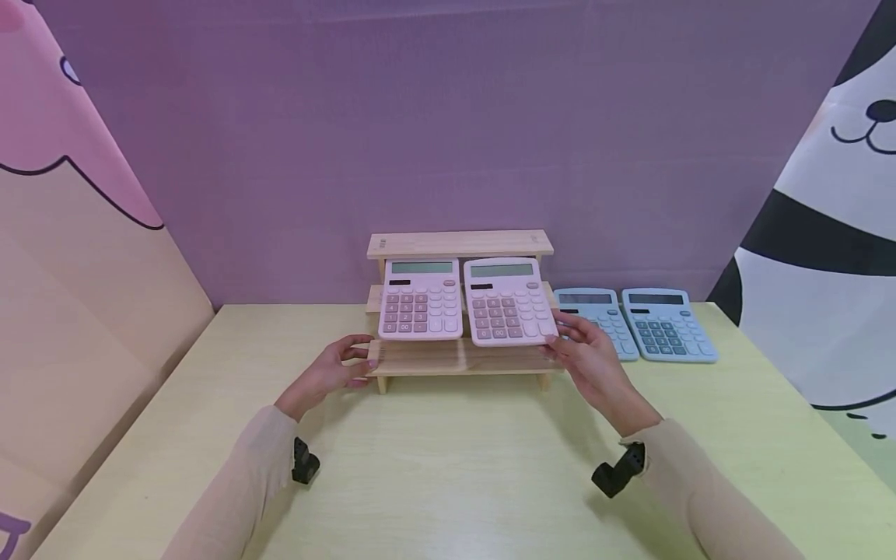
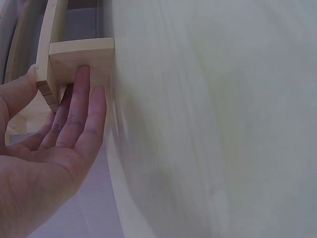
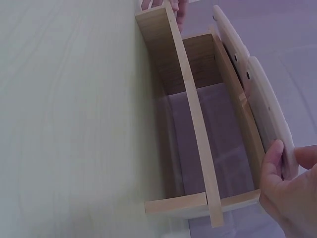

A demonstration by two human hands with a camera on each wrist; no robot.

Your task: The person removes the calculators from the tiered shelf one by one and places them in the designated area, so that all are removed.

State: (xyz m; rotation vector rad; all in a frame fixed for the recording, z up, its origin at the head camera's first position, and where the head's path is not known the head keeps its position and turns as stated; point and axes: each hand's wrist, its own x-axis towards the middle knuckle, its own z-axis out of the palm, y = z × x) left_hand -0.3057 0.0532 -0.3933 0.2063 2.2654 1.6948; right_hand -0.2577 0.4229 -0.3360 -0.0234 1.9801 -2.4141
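A stepped wooden rack [image 1: 458,243] stands on the table with two pink calculators propped side by side on it, the left calculator [image 1: 421,299] and the right calculator [image 1: 509,302]. At the rack's left end my left hand [image 1: 332,367] grips the lowest board, thumb on top and fingers underneath, as the left wrist view shows. My right hand [image 1: 591,362] pinches the lower right corner of the right pink calculator between thumb and fingers. In the right wrist view that calculator [image 3: 267,109] leans back against the rack, seen edge-on.
Two blue calculators lie to the right of the rack, one partly behind my right hand [image 1: 607,319] and one farther right [image 1: 668,327]. A purple backdrop [image 1: 462,117] rises behind the pale wooden table [image 1: 455,467].
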